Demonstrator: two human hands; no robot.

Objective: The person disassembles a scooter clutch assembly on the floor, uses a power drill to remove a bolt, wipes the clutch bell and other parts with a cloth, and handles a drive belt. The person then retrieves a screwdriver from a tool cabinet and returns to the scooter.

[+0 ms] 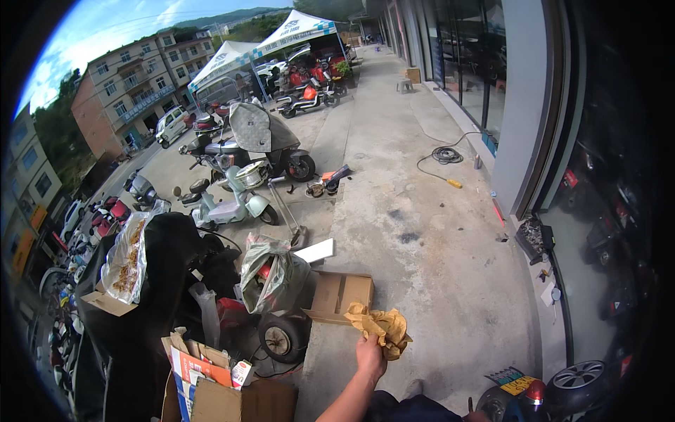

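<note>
My left hand (371, 357) reaches forward from the lower edge, its fingers closed on a crumpled sheet of brown paper (383, 329). The paper sits just in front of the near right edge of a brown cardboard box (337, 295), overlapping it in view. My right hand (476, 416) barely shows at the bottom edge, and its fingers are hidden. Left of the box stands a grey-green plastic bag (271, 278) with something red inside. Below that bag is a small wheel with a black tyre (279, 339).
A carton stuffed with cardboard (232, 401) stands at the lower left. Parked scooters (235, 200) line the left side. On the concrete lie a coiled cable (446, 155) and a white board (315, 251). A yellow-plated vehicle (517, 387) is at the lower right, near the glass shopfront.
</note>
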